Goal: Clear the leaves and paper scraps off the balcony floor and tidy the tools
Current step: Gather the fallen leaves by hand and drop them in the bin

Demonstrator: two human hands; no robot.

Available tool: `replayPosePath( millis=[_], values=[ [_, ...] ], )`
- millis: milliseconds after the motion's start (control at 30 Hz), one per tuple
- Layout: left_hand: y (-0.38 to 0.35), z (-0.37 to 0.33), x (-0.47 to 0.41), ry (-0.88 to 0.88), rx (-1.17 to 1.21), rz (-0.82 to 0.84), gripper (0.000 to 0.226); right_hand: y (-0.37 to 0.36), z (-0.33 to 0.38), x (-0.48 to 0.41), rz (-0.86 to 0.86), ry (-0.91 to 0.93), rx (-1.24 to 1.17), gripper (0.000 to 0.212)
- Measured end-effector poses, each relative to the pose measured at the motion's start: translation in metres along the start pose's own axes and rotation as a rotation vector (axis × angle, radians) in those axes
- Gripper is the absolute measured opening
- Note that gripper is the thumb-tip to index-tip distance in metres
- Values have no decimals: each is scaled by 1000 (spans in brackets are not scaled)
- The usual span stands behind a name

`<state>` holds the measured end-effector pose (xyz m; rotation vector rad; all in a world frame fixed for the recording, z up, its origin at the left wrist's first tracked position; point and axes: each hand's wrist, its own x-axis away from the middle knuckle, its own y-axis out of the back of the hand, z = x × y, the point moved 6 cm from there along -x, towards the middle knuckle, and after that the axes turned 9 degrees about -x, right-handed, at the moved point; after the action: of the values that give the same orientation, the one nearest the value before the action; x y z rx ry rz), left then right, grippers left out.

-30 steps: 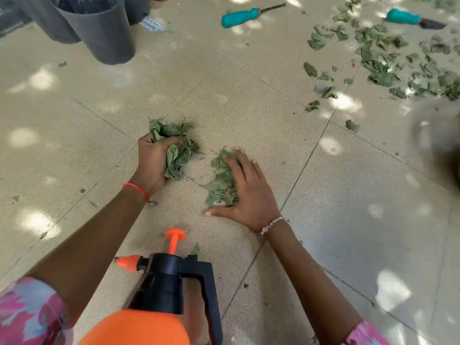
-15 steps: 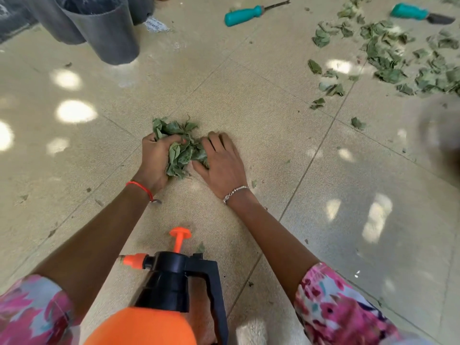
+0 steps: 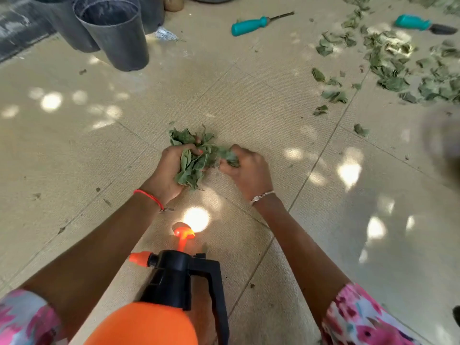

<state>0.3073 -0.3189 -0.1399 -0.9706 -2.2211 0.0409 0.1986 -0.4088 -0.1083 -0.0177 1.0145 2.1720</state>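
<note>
Nearest to you, the orange spray bottle (image 3: 159, 307) stood on the floor (image 3: 74, 158) between your forearms, not yet put away. Just beyond it, your left hand (image 3: 169, 170) was curled round a bunch of leaves (image 3: 194, 160). Your right hand (image 3: 249, 170) pinched the same bunch from its other side, with the fingers bent in. Whether the bunch touched the floor or was just above it, I cannot tell. So one handful was gathered, but not thrown away.

Farther off, to the right, many scattered leaves (image 3: 393, 68) lay on the tiles. At the far edge lay a teal-handled tool (image 3: 251, 24), and well apart from it a second teal tool (image 3: 420, 23). A small pale scrap (image 3: 165, 34), perhaps paper, lay just beside the dark pots (image 3: 112, 33). I judge that you were in the early part of the task: most leaves, the scrap and all tools were left to do.
</note>
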Motion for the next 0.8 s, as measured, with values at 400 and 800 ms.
replayPosePath(
  millis=[400, 800],
  values=[
    [-64, 7, 32, 53, 264, 146, 48, 37, 49, -3, -511, -247, -694, 15],
    [-57, 9, 42, -11, 328, 102, 55, -11, 45, 12, -20, -312, -268, 54]
  ],
)
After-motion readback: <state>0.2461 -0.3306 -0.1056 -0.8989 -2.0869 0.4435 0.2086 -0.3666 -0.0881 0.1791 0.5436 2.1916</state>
